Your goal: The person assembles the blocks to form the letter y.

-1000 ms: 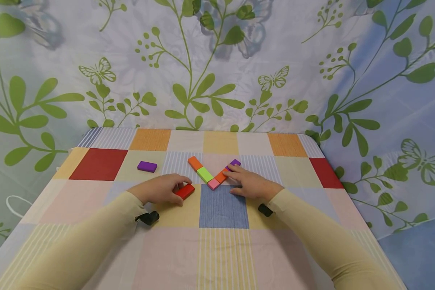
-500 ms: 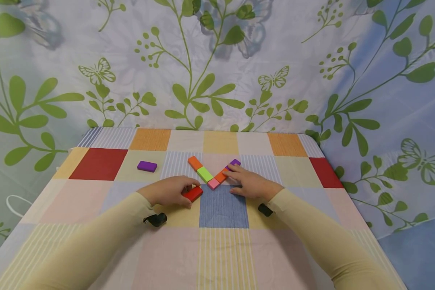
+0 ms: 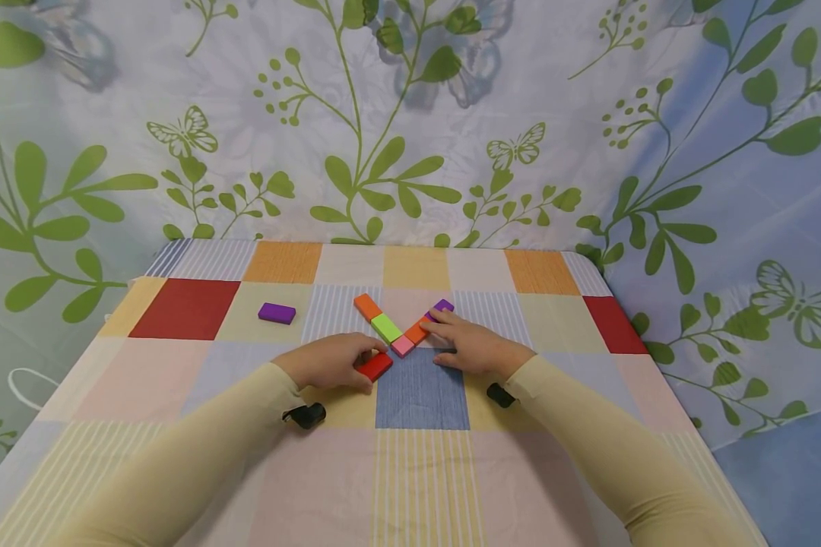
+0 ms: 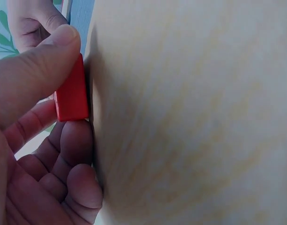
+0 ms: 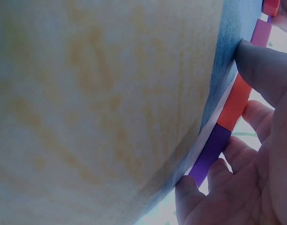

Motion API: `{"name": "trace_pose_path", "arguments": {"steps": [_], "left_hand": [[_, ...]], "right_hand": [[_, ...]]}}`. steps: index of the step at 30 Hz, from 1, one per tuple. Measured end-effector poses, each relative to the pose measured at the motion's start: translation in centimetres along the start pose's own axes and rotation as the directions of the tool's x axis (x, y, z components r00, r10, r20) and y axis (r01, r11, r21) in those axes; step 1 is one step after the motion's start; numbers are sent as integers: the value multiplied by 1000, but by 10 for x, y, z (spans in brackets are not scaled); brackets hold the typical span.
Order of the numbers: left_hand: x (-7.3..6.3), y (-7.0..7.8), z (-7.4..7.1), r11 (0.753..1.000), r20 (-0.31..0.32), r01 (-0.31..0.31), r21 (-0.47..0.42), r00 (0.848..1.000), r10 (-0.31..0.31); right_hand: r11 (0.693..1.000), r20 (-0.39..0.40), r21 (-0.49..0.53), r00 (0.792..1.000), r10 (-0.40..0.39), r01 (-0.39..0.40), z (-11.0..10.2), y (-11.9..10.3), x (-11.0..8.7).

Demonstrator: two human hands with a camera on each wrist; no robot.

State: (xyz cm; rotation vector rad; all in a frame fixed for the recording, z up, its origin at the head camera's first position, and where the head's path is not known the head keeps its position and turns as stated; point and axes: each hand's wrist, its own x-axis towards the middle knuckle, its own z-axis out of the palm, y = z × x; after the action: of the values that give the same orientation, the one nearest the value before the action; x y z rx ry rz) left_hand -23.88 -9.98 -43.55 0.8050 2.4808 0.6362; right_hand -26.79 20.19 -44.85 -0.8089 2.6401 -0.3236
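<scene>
My left hand [image 3: 330,360] pinches a red block [image 3: 376,367] between thumb and fingers, low against the cloth. In the left wrist view the thumb lies on one side of that red block [image 4: 74,93] and fingers lie on the other. Several blocks form a V: an orange block [image 3: 366,307], a lime green block [image 3: 386,328], a pink block [image 3: 402,346] at the point, then a second orange block [image 3: 416,332] and a purple block [image 3: 443,305]. Loosely bent fingers of my right hand [image 3: 482,346] rest along the V's right arm, touching its orange and purple blocks. The red block sits just left of the pink one, apart from it.
Another purple block [image 3: 277,313] lies alone at the back left. A patchwork cloth [image 3: 424,479] covers the table, and a leaf-patterned curtain [image 3: 397,99] hangs behind it. A black wrist device [image 3: 305,415] hangs under the left sleeve.
My left hand has slid the red block rightward across the cloth, closer to the pink block. The right hand and the V of blocks have stayed in place.
</scene>
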Motion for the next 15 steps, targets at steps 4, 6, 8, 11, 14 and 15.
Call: {"name": "trace_pose_path", "arguments": {"steps": [4, 6, 8, 11, 14, 15], "left_hand": [[2, 1, 2, 1000, -13, -1, 16, 1000, 1], [4, 1, 3, 1000, -20, -4, 25, 1000, 4], [5, 0, 4, 1000, -23, -4, 30, 1000, 5], [5, -1, 5, 1000, -26, 1, 15, 1000, 0], [4, -3, 5, 1000, -30, 6, -18, 1000, -7], [3, -3, 5, 1000, -31, 7, -25, 999, -8]], "right_hand": [[1000, -5, -1, 1000, -4, 4, 0, 0, 0], [1000, -5, -2, 1000, -3, 3, 0, 0, 0], [1000, -5, 1, 1000, -2, 2, 0, 0, 0], [1000, -3, 6, 1000, -2, 2, 0, -1, 0], [1000, -2, 8, 1000, -4, 4, -1, -1, -1], [1000, -1, 8, 1000, -4, 4, -1, -1, -1]]}}
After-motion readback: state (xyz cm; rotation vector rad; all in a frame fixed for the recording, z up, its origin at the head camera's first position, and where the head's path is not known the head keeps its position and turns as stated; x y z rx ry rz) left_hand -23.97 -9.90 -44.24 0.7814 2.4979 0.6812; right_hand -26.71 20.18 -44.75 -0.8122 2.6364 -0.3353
